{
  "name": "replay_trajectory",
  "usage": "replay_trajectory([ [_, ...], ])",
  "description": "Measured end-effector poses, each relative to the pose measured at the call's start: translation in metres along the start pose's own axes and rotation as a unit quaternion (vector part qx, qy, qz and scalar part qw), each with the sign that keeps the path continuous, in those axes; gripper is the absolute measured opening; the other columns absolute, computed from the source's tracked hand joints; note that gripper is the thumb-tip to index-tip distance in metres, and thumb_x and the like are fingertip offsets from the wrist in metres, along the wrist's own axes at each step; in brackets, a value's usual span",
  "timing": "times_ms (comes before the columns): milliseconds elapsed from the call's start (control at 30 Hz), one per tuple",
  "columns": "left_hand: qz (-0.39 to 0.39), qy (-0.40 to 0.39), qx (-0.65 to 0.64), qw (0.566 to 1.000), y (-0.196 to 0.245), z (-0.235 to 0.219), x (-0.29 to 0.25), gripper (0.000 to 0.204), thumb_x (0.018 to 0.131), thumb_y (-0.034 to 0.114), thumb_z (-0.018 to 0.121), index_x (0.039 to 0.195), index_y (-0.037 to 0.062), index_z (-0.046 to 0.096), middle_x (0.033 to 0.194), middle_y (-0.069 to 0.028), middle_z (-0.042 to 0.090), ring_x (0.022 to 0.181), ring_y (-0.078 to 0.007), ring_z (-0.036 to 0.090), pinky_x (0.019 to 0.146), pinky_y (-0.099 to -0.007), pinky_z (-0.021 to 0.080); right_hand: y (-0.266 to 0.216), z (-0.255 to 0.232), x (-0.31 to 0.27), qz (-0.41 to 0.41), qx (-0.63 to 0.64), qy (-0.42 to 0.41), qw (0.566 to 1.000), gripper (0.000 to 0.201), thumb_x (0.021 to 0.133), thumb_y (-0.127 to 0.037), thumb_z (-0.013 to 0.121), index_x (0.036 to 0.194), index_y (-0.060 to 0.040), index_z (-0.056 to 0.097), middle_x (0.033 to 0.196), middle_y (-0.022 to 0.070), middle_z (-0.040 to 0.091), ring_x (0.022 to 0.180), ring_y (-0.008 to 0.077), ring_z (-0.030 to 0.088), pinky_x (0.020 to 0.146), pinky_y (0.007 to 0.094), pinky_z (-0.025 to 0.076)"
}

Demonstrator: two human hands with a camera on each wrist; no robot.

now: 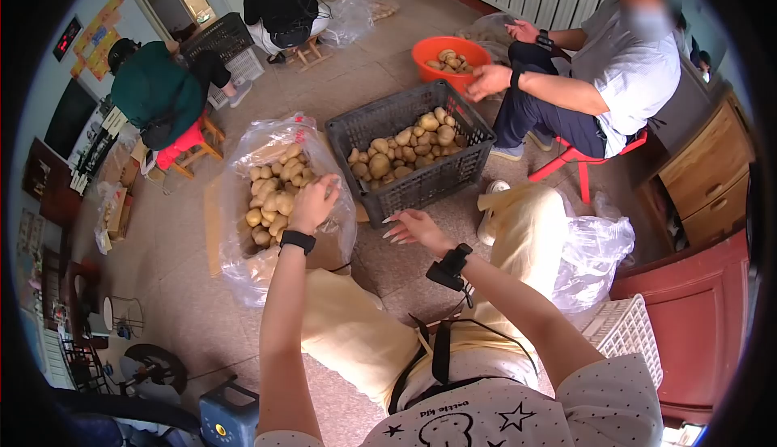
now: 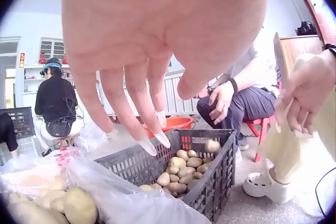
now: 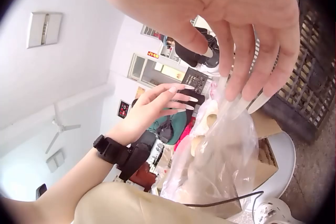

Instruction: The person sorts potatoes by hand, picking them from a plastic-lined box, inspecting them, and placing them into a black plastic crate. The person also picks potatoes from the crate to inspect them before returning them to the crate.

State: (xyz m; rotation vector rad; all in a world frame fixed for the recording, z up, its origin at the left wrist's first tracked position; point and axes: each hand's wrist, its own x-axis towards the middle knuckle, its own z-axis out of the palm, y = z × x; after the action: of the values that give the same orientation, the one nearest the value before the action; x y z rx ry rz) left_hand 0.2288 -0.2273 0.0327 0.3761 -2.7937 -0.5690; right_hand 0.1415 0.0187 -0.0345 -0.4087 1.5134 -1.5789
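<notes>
My left hand [image 1: 316,202] hovers over the right side of a clear plastic bag [image 1: 235,244] of potatoes [image 1: 271,192]. In the left wrist view its fingers hang down loosely with nothing in them. My right hand [image 1: 417,229] is in front of the near side of a black plastic crate [image 1: 421,192], palm down, its fingers extended and holding nothing. More potatoes [image 1: 405,146] lie heaped in the crate. One blurred potato [image 2: 212,146] shows above that heap, near the crate's right wall, in the left wrist view.
Across the crate, a person [image 1: 599,83] sits on a red stool [image 1: 584,162] beside an orange basin [image 1: 453,48] of potatoes. Two more people sit farther back. Cardboard [image 1: 214,228] lies under the bag. To the right are a plastic bag [image 1: 595,257] and a white basket [image 1: 627,334].
</notes>
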Motion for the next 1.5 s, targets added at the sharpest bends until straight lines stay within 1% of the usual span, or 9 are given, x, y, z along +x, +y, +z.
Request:
replay_trajectory([
  [200, 0.005, 0.000, -0.007, 1.000, 0.002, -0.002, -0.001, 0.030, 0.090, 0.025, 0.056, 0.116, 0.0098, 0.060, 0.097, -0.0090, 0.069, 0.083, -0.0300, 0.066, 0.073, -0.0388, 0.051, -0.009, -0.002, -0.003, -0.014, -0.014, 0.005, 1.000, 0.034, 0.097, -0.032, 0.044, 0.111, -0.0049, 0.061, 0.087, 0.0053, 0.066, 0.074, 0.0106, 0.061, 0.069, 0.0251, 0.050],
  [500, 0.002, -0.024, -0.027, 0.999, 0.031, -0.010, -0.003, 0.028, 0.088, 0.021, 0.056, 0.114, 0.0123, 0.060, 0.098, -0.0091, 0.067, 0.087, -0.0335, 0.064, 0.075, -0.0421, 0.051, -0.062, -0.061, 0.021, -0.062, -0.146, -0.017, 0.987, 0.036, 0.096, -0.029, 0.049, 0.109, 0.0020, 0.061, 0.088, 0.0067, 0.067, 0.076, 0.0118, 0.061, 0.069, 0.0265, 0.050],
  [700, 0.010, -0.006, 0.003, 1.000, 0.053, -0.019, -0.005, 0.028, 0.088, 0.019, 0.057, 0.114, 0.0094, 0.060, 0.101, -0.0116, 0.066, 0.088, -0.0348, 0.063, 0.075, -0.0427, 0.051, -0.076, -0.125, 0.081, -0.086, -0.159, -0.006, 0.983, 0.034, 0.095, -0.027, 0.051, 0.113, 0.0007, 0.060, 0.093, 0.0066, 0.066, 0.081, 0.0126, 0.061, 0.069, 0.0281, 0.051],
  [833, 0.008, 0.028, -0.020, 0.999, 0.079, -0.028, -0.009, 0.031, 0.085, 0.011, 0.060, 0.116, 0.0077, 0.059, 0.095, -0.0116, 0.065, 0.088, -0.0331, 0.061, 0.076, -0.0405, 0.048, -0.075, -0.159, 0.133, 0.004, -0.109, 0.097, 0.989, 0.038, 0.092, -0.030, 0.053, 0.118, -0.0031, 0.057, 0.103, 0.0064, 0.063, 0.082, 0.0143, 0.060, 0.071, 0.0312, 0.052],
  [933, -0.012, 0.031, -0.002, 0.999, 0.079, -0.025, -0.002, 0.032, 0.084, 0.010, 0.061, 0.116, 0.0081, 0.059, 0.095, -0.0119, 0.064, 0.089, -0.0337, 0.060, 0.079, -0.0407, 0.047, -0.060, -0.192, 0.184, 0.033, -0.101, 0.215, 0.971, 0.029, 0.088, -0.028, 0.054, 0.106, -0.0059, 0.061, 0.094, 0.0029, 0.064, 0.076, 0.0185, 0.060, 0.071, 0.0350, 0.051],
  [1067, -0.004, -0.002, -0.003, 1.000, 0.081, -0.032, 0.011, 0.034, 0.081, 0.007, 0.063, 0.115, 0.0058, 0.058, 0.100, -0.0149, 0.063, 0.091, -0.0352, 0.058, 0.081, -0.0422, 0.046, -0.010, -0.271, 0.275, 0.024, -0.196, 0.208, 0.958, 0.041, 0.085, -0.030, 0.062, 0.117, -0.0062, 0.055, 0.097, 0.0059, 0.063, 0.076, 0.0193, 0.063, 0.064, 0.0343, 0.052],
  [1233, -0.016, -0.006, -0.031, 0.999, 0.088, -0.039, 0.021, 0.036, 0.076, 0.007, 0.065, 0.111, 0.0022, 0.059, 0.099, -0.0154, 0.062, 0.092, -0.0361, 0.057, 0.083, -0.0446, 0.045, -0.024, -0.273, 0.309, 0.111, -0.347, 0.306, 0.880, 0.050, 0.082, -0.036, 0.063, 0.119, -0.0029, 0.055, 0.108, 0.0134, 0.065, 0.091, 0.0265, 0.066, 0.077, 0.0379, 0.054],
  [1300, -0.031, -0.032, -0.042, 0.998, 0.088, -0.043, 0.024, 0.036, 0.074, 0.006, 0.065, 0.110, 0.0019, 0.060, 0.098, -0.0155, 0.062, 0.094, -0.0363, 0.057, 0.084, -0.0455, 0.045, -0.017, -0.274, 0.327, 0.121, -0.489, 0.315, 0.804, 0.057, 0.080, -0.041, 0.062, 0.123, -0.0032, 0.054, 0.115, 0.0171, 0.063, 0.103, 0.0304, 0.063, 0.086, 0.0408, 0.051],
  [1500, -0.066, -0.049, -0.029, 0.996, 0.081, -0.054, 0.030, 0.038, 0.075, 0.011, 0.066, 0.111, -0.0001, 0.059, 0.104, -0.0154, 0.063, 0.099, -0.0364, 0.057, 0.092, -0.0491, 0.043, -0.016, -0.258, 0.359, 0.236, -0.577, 0.227, 0.748, 0.077, 0.078, -0.048, 0.062, 0.137, -0.0029, 0.042, 0.134, 0.0217, 0.050, 0.123, 0.0353, 0.049, 0.103, 0.0419, 0.041],
])
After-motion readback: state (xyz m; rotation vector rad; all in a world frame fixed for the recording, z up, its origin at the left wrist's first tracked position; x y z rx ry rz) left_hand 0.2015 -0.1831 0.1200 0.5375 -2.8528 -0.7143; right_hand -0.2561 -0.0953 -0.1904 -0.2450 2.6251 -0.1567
